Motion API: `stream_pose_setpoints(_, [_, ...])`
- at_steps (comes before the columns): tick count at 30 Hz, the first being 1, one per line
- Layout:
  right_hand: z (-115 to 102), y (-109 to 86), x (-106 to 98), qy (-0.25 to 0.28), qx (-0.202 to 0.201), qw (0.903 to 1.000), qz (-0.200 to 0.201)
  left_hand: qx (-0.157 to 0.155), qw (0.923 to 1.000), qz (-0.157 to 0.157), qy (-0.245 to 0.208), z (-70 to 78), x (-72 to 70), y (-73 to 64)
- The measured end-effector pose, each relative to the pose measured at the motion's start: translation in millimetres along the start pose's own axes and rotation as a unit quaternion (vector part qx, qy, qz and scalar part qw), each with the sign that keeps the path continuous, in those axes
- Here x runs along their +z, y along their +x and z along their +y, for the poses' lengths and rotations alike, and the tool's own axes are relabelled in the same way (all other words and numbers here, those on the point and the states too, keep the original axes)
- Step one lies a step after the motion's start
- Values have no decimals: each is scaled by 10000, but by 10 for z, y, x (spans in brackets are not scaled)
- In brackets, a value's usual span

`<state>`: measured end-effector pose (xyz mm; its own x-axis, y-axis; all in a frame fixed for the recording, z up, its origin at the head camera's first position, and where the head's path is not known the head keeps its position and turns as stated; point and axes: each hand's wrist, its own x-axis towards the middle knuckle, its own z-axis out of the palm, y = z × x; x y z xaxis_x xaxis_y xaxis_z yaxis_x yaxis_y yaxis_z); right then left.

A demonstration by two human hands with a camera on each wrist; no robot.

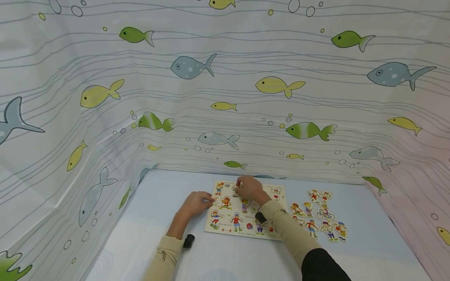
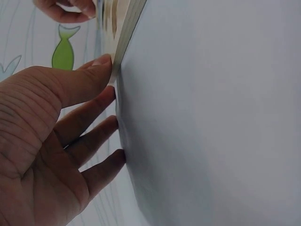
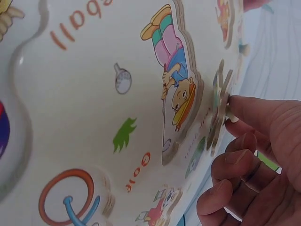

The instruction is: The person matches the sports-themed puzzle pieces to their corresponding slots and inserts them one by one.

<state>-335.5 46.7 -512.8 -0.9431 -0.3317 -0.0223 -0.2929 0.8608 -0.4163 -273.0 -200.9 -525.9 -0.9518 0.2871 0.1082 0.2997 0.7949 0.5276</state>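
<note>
A cream wooden puzzle board with sports figures and printed words lies on the table. My right hand is over the board's back part. In the right wrist view, its thumb and index finger pinch a thin wooden puzzle piece, seen nearly edge-on and raised from the board's face; its picture is mostly hidden. A golfer figure sits in its recess beside it. My left hand is at the board's left edge, fingers loosely spread. In the left wrist view, its thumb touches that edge and the other fingertips rest on the table.
Several loose figure pieces lie on the table right of the board, among them a cyclist and a figure in a blue top. A fish-patterned sheet rises behind and at both sides of the pale table.
</note>
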Motion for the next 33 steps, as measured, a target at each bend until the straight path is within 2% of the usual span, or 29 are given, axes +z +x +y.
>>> stream_pose_setpoints(10, [18,23,56,-156,-23,9999,-57,-136,9998,-165,-34,-11,14,31])
stream_pose_setpoints(33, [16,59,99,-105,-59,9997,-221,-302,9993,-170,-101,-12,8,23])
